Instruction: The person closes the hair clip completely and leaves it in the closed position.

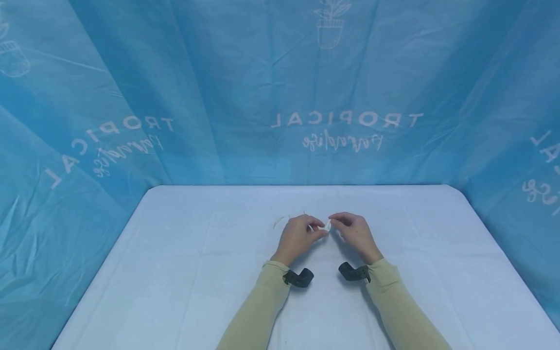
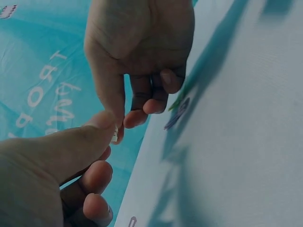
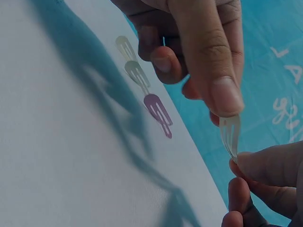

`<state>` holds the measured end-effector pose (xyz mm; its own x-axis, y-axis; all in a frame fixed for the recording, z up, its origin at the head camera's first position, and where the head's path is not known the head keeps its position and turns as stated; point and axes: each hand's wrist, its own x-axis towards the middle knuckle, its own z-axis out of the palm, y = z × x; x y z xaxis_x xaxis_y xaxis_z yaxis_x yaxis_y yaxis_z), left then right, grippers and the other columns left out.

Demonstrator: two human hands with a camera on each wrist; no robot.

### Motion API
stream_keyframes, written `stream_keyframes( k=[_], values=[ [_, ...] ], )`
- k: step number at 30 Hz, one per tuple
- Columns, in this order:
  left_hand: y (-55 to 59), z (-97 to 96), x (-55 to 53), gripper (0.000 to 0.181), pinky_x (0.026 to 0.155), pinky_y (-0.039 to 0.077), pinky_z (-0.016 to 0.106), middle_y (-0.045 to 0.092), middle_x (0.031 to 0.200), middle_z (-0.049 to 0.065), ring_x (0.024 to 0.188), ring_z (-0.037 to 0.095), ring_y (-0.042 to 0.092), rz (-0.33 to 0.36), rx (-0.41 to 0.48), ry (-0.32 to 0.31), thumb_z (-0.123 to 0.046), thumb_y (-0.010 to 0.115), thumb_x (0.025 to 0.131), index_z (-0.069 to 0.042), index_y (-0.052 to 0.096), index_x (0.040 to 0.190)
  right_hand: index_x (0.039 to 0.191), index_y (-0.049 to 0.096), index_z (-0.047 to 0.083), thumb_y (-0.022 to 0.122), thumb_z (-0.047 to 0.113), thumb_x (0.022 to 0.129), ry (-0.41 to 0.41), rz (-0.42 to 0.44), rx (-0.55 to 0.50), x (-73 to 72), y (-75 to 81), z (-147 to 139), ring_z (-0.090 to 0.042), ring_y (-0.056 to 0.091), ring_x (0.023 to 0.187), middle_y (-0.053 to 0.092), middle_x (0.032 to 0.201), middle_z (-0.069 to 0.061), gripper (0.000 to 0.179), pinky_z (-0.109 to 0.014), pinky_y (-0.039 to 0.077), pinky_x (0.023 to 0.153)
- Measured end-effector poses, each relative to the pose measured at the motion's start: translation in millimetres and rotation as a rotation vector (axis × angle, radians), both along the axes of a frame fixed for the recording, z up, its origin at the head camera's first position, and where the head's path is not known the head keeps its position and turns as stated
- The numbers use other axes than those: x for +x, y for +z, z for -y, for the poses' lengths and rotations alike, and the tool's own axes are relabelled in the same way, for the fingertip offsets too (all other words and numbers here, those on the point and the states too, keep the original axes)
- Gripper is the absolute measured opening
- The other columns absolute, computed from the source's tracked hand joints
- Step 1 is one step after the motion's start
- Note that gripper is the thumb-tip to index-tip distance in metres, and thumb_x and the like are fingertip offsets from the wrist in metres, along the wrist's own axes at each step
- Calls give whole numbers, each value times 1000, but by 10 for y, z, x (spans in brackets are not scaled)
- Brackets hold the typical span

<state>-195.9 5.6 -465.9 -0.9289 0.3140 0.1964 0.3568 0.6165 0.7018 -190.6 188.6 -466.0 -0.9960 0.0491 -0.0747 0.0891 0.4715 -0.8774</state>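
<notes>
My left hand [image 1: 299, 235] and right hand [image 1: 353, 233] meet above the table, fingertips almost together. Between them is a small whitish clip [image 3: 230, 135] with long slots, like a hair clip. In the right wrist view my left thumb and finger pinch its wide upper end, while my right fingertips pinch the narrow lower end. The left wrist view shows only a sliver of the clip [image 2: 115, 135]; fingertips hide the rest. Past the left hand lie a pale yellow clip [image 3: 126, 47], a greenish clip [image 3: 137, 74] and a purple clip [image 3: 157, 109], in a row.
The white-covered table [image 1: 144, 282] spreads around both hands. A blue printed curtain [image 1: 245, 87] encloses its back and sides. Each wrist wears a black camera mount, one on the left [image 1: 299, 277] and one on the right [image 1: 353, 271].
</notes>
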Motion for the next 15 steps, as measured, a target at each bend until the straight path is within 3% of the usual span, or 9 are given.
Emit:
stream_keyframes(
  k=[8,15],
  values=[
    [2,-78,19,23,68,45,22,62,80,-10,72,5,53,9,-44,22,-34,79,88,-16,78,102,119,70,2,62,24,100,17,-18,19,-10,-2,-48,-24,65,92,68,120,-18,31,-29,50,75],
    [-19,-145,50,22,69,44,22,63,79,-10,72,5,53,-38,-111,30,-35,79,88,-16,79,100,116,71,2,63,20,99,32,-77,83,-25,-51,-67,-20,63,78,71,107,-15,26,-32,47,73]
  ],
)
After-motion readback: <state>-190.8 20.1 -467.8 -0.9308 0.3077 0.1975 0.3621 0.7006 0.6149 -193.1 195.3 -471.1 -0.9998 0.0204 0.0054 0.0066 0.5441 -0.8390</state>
